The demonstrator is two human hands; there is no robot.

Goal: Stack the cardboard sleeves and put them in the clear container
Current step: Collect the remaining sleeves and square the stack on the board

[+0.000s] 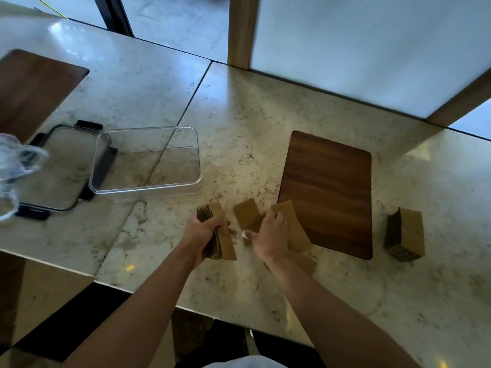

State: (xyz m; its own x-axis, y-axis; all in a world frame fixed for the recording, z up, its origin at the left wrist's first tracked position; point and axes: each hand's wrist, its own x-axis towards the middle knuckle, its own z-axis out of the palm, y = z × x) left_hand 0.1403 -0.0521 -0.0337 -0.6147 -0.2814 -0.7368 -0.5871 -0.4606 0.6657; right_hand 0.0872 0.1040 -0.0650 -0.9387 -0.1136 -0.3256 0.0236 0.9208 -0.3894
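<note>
My left hand (203,231) grips a thick stack of brown cardboard sleeves (221,235), held on edge above the marble counter. My right hand (269,236) holds two loose flat sleeves, one (247,215) sticking up left of the fingers and another (293,224) fanning out to the right. A second stack of sleeves (405,235) lies apart on the counter at the right. The clear container (146,160) stands open and empty to the upper left of my hands.
The container's lid (57,166) with black clips lies beside it on the left. A crumpled clear plastic bag (16,166) is at the left edge. A wooden board (329,192) lies right of my hands, another (32,88) at far left. The counter's front edge (159,296) runs below my arms.
</note>
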